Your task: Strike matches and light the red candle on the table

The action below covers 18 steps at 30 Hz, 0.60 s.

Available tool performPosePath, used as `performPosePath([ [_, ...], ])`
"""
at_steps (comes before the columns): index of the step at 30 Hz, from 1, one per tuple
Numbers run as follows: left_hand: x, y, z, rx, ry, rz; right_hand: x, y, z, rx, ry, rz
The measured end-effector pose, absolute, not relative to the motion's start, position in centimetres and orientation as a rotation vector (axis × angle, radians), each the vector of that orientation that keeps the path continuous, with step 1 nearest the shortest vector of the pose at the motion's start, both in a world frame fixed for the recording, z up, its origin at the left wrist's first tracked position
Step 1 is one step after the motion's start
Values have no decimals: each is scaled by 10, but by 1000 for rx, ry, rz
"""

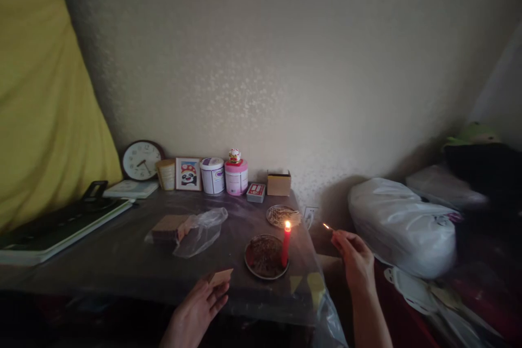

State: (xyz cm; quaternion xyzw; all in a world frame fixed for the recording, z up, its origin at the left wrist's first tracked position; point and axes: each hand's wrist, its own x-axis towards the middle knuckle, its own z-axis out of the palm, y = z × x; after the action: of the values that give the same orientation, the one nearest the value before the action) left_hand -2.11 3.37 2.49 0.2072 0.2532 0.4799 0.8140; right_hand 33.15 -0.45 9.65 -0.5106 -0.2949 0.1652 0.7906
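1. Two hands are low in the frame, and between them a red candle point(286, 244) burns, standing upright at the right rim of a round dish point(265, 256) near the front edge of the table point(122, 255).
2. Right hand point(354, 256) is off the table's right side, fingers pinched narrow on a thin match point(327, 227) whose tip glows; the match is near the candle flame but clearly apart from it.
3. Left hand point(199, 310) is at the front edge, curled round a small tan box point(220, 276), thumb and fingers closed on it, just left of the dish.
4. That dish holds something dark and crumbly; what exactly, I cannot tell.
5. Behind it sits a second small plate point(282, 215) with pale thin bits piled in it, too blurred to name.
6. Left of centre, a crumpled clear bag point(202, 231) lies open beside a brown block point(168, 227), touching it.
7. Along the wall: a round clock point(141, 160), a framed panda picture point(188, 173), a white tub point(212, 175), a pink tub point(236, 176) with a little cat figure point(234, 155) on its lid, a red-and-white packet point(256, 192) and an open cardboard box point(279, 182).
8. Far left, a flat dark board point(53, 225) lies on the table under a yellow curtain point(36, 109).
9. Right of the match hand, a bulging white plastic bag point(402, 225) sits well apart from the table.
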Motion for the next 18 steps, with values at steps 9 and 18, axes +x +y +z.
performPosePath([
  [9, -19, 41, 13, 444, 529, 1026, 332, 26, 81, -1293, -756, 332],
  [18, -18, 46, 13, 440, 526, 991, 333, 77, 58, -1634, -941, 325],
])
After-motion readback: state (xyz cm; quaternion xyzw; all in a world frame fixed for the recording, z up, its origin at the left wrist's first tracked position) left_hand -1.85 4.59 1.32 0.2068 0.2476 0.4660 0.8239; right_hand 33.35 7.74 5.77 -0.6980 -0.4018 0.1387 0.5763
